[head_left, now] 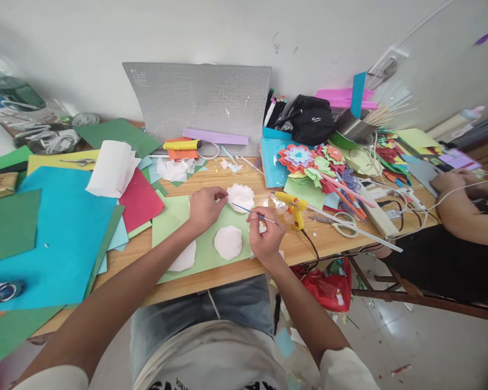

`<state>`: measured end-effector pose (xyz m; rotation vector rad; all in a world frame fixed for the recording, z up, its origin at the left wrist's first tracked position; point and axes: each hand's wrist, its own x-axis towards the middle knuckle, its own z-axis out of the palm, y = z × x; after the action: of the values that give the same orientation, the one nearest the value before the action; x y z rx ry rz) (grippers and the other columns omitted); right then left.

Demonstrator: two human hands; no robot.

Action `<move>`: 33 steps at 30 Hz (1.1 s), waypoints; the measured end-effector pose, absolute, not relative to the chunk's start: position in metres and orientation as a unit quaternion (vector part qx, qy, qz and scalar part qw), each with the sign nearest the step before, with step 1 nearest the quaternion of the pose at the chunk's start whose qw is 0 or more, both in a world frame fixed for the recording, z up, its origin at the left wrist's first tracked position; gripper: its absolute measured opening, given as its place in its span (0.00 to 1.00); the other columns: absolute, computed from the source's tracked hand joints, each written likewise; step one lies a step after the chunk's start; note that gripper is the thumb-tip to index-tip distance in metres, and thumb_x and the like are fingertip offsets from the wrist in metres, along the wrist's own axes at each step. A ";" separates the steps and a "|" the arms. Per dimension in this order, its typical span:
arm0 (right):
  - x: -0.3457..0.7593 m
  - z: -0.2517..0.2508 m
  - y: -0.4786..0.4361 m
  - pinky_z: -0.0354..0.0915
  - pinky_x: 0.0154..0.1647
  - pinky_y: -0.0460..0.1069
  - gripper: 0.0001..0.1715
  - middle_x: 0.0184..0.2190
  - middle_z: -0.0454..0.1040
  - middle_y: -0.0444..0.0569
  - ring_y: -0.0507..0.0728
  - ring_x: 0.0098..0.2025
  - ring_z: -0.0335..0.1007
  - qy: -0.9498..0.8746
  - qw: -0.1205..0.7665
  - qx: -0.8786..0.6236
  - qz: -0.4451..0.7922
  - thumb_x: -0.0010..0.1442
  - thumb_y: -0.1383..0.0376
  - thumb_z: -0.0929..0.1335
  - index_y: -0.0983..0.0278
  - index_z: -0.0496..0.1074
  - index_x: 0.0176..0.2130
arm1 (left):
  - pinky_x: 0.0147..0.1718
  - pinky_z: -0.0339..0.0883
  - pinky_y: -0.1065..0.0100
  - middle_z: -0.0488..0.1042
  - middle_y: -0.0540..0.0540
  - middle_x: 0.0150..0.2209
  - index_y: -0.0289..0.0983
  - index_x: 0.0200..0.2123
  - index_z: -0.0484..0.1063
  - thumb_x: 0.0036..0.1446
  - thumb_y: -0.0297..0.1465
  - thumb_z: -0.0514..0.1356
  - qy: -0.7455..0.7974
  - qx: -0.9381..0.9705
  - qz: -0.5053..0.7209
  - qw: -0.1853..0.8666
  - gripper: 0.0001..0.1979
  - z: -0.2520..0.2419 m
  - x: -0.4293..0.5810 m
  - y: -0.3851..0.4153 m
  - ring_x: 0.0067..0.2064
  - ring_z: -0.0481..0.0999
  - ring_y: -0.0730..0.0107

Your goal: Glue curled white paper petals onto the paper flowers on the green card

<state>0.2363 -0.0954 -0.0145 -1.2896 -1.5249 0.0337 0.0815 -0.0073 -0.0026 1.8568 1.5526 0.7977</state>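
Note:
My right hand [266,236] grips a thin blue stick [244,207], possibly a fine brush, slanted with its tip over a white paper circle [241,196] with a frilled edge. At that circle's left edge, the bent fingertips of my left hand [208,207] pinch the paper, though the contact is partly hidden. A second white paper circle [228,242], with a smoother edge, lies nearer me. Another white paper piece [185,258] lies partly under my left forearm. They all rest on a light green sheet [168,216].
A yellow glue gun [295,208] and scissors [344,223] lie right of my hands. Beyond are paper flowers [297,157] and a black pouch [312,120]. Coloured sheets [65,216] cover the left side. A grey cutting mat [199,100] leans on the wall. Another person's arm [467,208] rests at right.

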 end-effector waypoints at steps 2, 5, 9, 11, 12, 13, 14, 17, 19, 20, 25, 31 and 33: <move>0.235 -0.013 -0.094 0.68 0.35 0.49 0.05 0.29 0.73 0.46 0.54 0.31 0.71 -0.652 0.550 -0.522 0.002 0.64 0.68 0.63 0.62 0.69 0.37 | 0.48 0.59 0.55 0.81 0.47 0.35 0.43 0.35 0.77 0.54 0.33 0.61 0.584 0.697 0.312 0.275 0.06 -0.009 0.081 -0.008 0.45 0.75 0.56; 0.234 -0.013 -0.091 0.68 0.37 0.50 0.05 0.29 0.74 0.47 0.55 0.33 0.72 -0.665 0.556 -0.499 0.001 0.64 0.68 0.63 0.62 0.69 0.38 | 0.51 0.54 0.51 0.81 0.47 0.35 0.43 0.35 0.76 0.54 0.33 0.62 0.583 0.699 0.322 0.261 0.05 -0.014 0.081 -0.009 0.49 0.72 0.52; 0.233 -0.015 -0.090 0.68 0.36 0.50 0.06 0.29 0.74 0.47 0.54 0.32 0.72 -0.670 0.545 -0.504 -0.002 0.64 0.69 0.63 0.62 0.69 0.37 | 0.50 0.52 0.52 0.81 0.46 0.36 0.43 0.35 0.74 0.54 0.32 0.61 0.581 0.698 0.326 0.263 0.04 -0.013 0.082 -0.011 0.50 0.72 0.52; 0.233 -0.017 -0.091 0.68 0.37 0.50 0.06 0.29 0.74 0.47 0.54 0.33 0.72 -0.675 0.537 -0.506 -0.003 0.64 0.69 0.63 0.62 0.69 0.37 | 0.50 0.52 0.52 0.81 0.47 0.36 0.43 0.35 0.74 0.54 0.31 0.61 0.582 0.697 0.325 0.264 0.04 -0.012 0.083 -0.011 0.50 0.71 0.52; 0.232 -0.018 -0.091 0.68 0.37 0.50 0.06 0.29 0.74 0.47 0.55 0.33 0.72 -0.678 0.533 -0.506 -0.003 0.64 0.69 0.63 0.62 0.69 0.38 | 0.50 0.51 0.52 0.81 0.47 0.36 0.43 0.35 0.74 0.54 0.31 0.62 0.581 0.698 0.326 0.264 0.04 -0.012 0.083 -0.011 0.50 0.71 0.52; 0.232 -0.018 -0.091 0.69 0.37 0.50 0.06 0.29 0.74 0.48 0.55 0.34 0.72 -0.681 0.531 -0.505 -0.004 0.64 0.69 0.63 0.62 0.69 0.38 | 0.50 0.51 0.52 0.81 0.47 0.36 0.43 0.36 0.74 0.54 0.31 0.62 0.580 0.698 0.326 0.264 0.04 -0.013 0.083 -0.011 0.50 0.71 0.53; 0.231 -0.019 -0.091 0.68 0.38 0.50 0.06 0.30 0.74 0.48 0.55 0.34 0.72 -0.684 0.530 -0.502 -0.006 0.64 0.70 0.63 0.62 0.69 0.38 | 0.50 0.51 0.52 0.81 0.48 0.36 0.43 0.36 0.74 0.54 0.31 0.62 0.579 0.698 0.327 0.263 0.04 -0.013 0.083 -0.011 0.50 0.71 0.53; 0.230 -0.020 -0.090 0.68 0.38 0.50 0.06 0.30 0.74 0.48 0.55 0.34 0.71 -0.690 0.530 -0.494 -0.013 0.63 0.71 0.63 0.62 0.68 0.39 | 0.50 0.50 0.52 0.82 0.47 0.37 0.43 0.36 0.74 0.54 0.31 0.62 0.575 0.704 0.325 0.262 0.05 -0.016 0.083 -0.011 0.50 0.71 0.52; 0.230 -0.021 -0.089 0.68 0.38 0.50 0.07 0.30 0.74 0.48 0.55 0.34 0.71 -0.691 0.528 -0.494 -0.017 0.63 0.71 0.63 0.62 0.68 0.39 | 0.50 0.50 0.51 0.82 0.47 0.37 0.43 0.37 0.74 0.55 0.31 0.62 0.573 0.706 0.324 0.260 0.05 -0.017 0.083 -0.010 0.50 0.70 0.52; 0.230 -0.022 -0.089 0.68 0.38 0.50 0.07 0.30 0.74 0.48 0.55 0.34 0.71 -0.691 0.526 -0.495 -0.019 0.63 0.71 0.62 0.62 0.68 0.39 | 0.49 0.50 0.51 0.82 0.47 0.36 0.43 0.37 0.74 0.55 0.32 0.62 0.573 0.707 0.324 0.260 0.06 -0.017 0.083 -0.010 0.50 0.70 0.52; 0.230 -0.024 -0.088 0.68 0.38 0.50 0.07 0.30 0.74 0.49 0.55 0.34 0.71 -0.693 0.523 -0.496 -0.027 0.64 0.70 0.62 0.61 0.68 0.39 | 0.50 0.50 0.51 0.82 0.46 0.37 0.44 0.42 0.75 0.55 0.32 0.61 0.568 0.710 0.323 0.264 0.10 -0.019 0.081 -0.010 0.50 0.70 0.50; 0.230 -0.026 -0.087 0.68 0.38 0.50 0.07 0.31 0.74 0.49 0.56 0.35 0.71 -0.695 0.518 -0.497 -0.034 0.64 0.70 0.61 0.61 0.67 0.40 | 0.50 0.50 0.50 0.82 0.46 0.35 0.44 0.42 0.76 0.54 0.29 0.60 0.569 0.705 0.326 0.271 0.11 -0.018 0.080 -0.012 0.50 0.70 0.50; 0.230 -0.027 -0.087 0.68 0.38 0.51 0.07 0.31 0.74 0.49 0.56 0.35 0.71 -0.695 0.515 -0.499 -0.036 0.65 0.70 0.61 0.61 0.67 0.40 | 0.51 0.51 0.51 0.82 0.45 0.35 0.44 0.41 0.76 0.54 0.29 0.60 0.568 0.705 0.329 0.269 0.11 -0.018 0.080 -0.012 0.50 0.70 0.50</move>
<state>0.2301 -0.0870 -0.0270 -1.1998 -1.6707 -0.0867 0.0802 -0.0121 -0.0180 1.9003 1.5299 0.8875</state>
